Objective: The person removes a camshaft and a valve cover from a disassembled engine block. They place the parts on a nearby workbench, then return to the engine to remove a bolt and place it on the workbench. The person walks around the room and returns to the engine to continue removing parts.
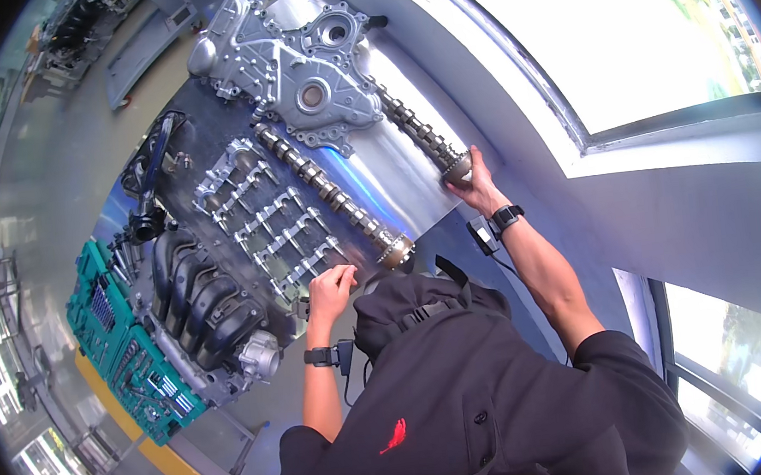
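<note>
My right hand (479, 188) is closed round the sprocket end of a camshaft (421, 133). This shaft lies along the right side of the metal table, its far end near a large silver engine timing cover (290, 80). A second camshaft (329, 192) lies further left, its round end toward me. My left hand (334, 289) is curled into a loose fist beside the near end of the silver camshaft bearing caps (272, 216); nothing shows between its fingers.
Left of the caps stands a black intake manifold (201, 298) with a silver throttle body (260, 354). An opened green tool case (138, 356) lies at the left edge. A black pipe-like part (152, 183) is further back. A wall with a window ledge (515, 103) borders the right.
</note>
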Available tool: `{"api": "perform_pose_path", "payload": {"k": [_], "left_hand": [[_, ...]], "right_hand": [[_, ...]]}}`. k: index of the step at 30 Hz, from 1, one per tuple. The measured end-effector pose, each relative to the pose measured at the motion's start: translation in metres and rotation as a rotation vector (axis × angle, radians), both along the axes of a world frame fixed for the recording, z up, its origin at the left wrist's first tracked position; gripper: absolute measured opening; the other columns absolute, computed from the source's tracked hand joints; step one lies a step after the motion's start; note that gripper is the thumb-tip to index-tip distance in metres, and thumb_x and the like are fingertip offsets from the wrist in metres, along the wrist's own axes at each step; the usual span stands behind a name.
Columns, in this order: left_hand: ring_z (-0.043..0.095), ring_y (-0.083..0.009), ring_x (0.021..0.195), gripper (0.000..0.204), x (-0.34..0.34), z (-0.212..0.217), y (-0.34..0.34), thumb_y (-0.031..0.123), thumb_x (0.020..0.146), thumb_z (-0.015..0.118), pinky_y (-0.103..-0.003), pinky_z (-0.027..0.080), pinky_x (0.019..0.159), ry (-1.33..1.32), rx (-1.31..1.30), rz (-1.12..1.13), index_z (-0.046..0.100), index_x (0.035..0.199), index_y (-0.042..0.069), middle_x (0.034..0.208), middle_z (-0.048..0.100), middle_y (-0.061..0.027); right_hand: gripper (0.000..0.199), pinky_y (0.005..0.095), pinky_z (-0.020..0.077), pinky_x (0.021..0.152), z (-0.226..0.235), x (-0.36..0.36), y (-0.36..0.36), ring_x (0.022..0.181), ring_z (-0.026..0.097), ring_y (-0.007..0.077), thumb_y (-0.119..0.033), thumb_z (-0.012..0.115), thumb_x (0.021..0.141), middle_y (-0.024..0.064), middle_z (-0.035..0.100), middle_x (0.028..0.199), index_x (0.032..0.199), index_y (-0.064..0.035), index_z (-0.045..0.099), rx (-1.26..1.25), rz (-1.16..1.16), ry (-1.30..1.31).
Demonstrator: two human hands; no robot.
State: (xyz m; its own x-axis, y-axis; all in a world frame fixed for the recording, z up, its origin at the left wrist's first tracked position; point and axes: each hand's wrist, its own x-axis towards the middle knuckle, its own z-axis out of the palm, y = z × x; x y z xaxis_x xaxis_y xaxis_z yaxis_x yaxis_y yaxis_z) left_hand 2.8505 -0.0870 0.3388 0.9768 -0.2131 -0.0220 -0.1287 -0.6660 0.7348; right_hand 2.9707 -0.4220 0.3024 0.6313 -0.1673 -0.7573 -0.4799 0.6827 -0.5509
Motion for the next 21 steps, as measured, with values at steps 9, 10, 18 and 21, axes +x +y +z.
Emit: {"api": "perform_pose_path", "payload": {"k": [9, 10, 18, 21], "left_hand": [[0.062, -0.0186, 0.062, 0.019, 0.045, -0.017, -0.037, 0.019, 0.084, 0.052, -0.029, 0.046, 0.056, 0.052, 0.052, -0.057, 0.064, 0.082, 0.004, 0.066, 0.063, -0.0068], [0.063, -0.0187, 0.062, 0.019, 0.051, -0.020, -0.047, 0.019, 0.084, 0.052, -0.029, 0.046, 0.056, 0.047, 0.045, -0.072, 0.064, 0.082, 0.004, 0.066, 0.063, -0.0069], [0.061, -0.0230, 0.063, 0.017, 0.126, -0.024, -0.157, 0.022, 0.083, 0.053, -0.032, 0.046, 0.056, 0.122, 0.059, -0.223, 0.064, 0.083, 0.008, 0.065, 0.062, -0.0065], [0.059, -0.0250, 0.060, 0.017, 0.168, 0.005, -0.232, 0.022, 0.083, 0.054, -0.034, 0.045, 0.054, 0.080, 0.097, -0.353, 0.062, 0.078, 0.008, 0.062, 0.060, -0.0068]], "right_hand": [[0.067, 0.0445, 0.0420, 0.086, -0.033, 0.026, -0.035, 0.102, 0.048, 0.0345, -0.056, 0.042, 0.082, 0.0238, 0.041, 0.118, 0.127, -0.0067, 0.030, 0.051, -0.005, -0.048], [0.067, 0.0445, 0.0420, 0.086, -0.033, 0.030, -0.043, 0.102, 0.048, 0.0345, -0.056, 0.042, 0.082, 0.0238, 0.041, 0.118, 0.127, -0.0067, 0.030, 0.051, -0.015, -0.047], [0.053, 0.0366, 0.0498, 0.075, -0.028, 0.033, -0.139, 0.092, 0.056, 0.0314, -0.041, 0.040, 0.088, 0.0242, 0.046, 0.113, 0.115, 0.0038, 0.036, -0.071, 0.025, -0.088], [0.023, 0.0313, 0.0506, 0.062, -0.027, 0.012, -0.210, 0.067, 0.059, 0.0182, -0.026, 0.046, 0.089, 0.0062, 0.056, 0.069, 0.080, -0.0056, 0.049, -0.207, 0.120, -0.158]]}}
